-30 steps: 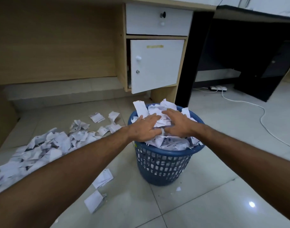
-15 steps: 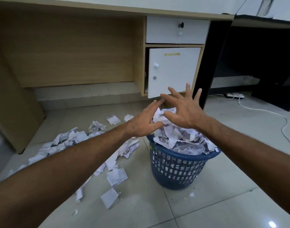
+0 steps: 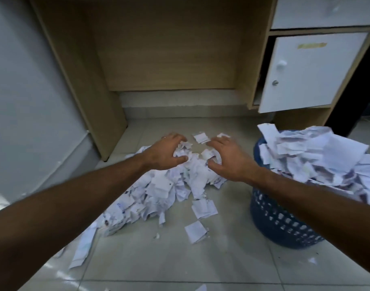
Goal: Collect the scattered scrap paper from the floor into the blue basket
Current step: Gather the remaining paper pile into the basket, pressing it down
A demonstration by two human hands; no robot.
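Both hands have left the full basket (image 3: 285, 223); now the left hand (image 3: 166, 153) and right hand (image 3: 226, 159), fingers curled and spread, close around the floor pile (image 3: 158, 192), so another scoop begins

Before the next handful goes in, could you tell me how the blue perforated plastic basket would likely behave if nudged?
The blue perforated plastic basket probably slides easily on the glossy tiled floor. Its scrap paper is heaped above the rim, so pieces would likely spill. It looks light, so it may tip.
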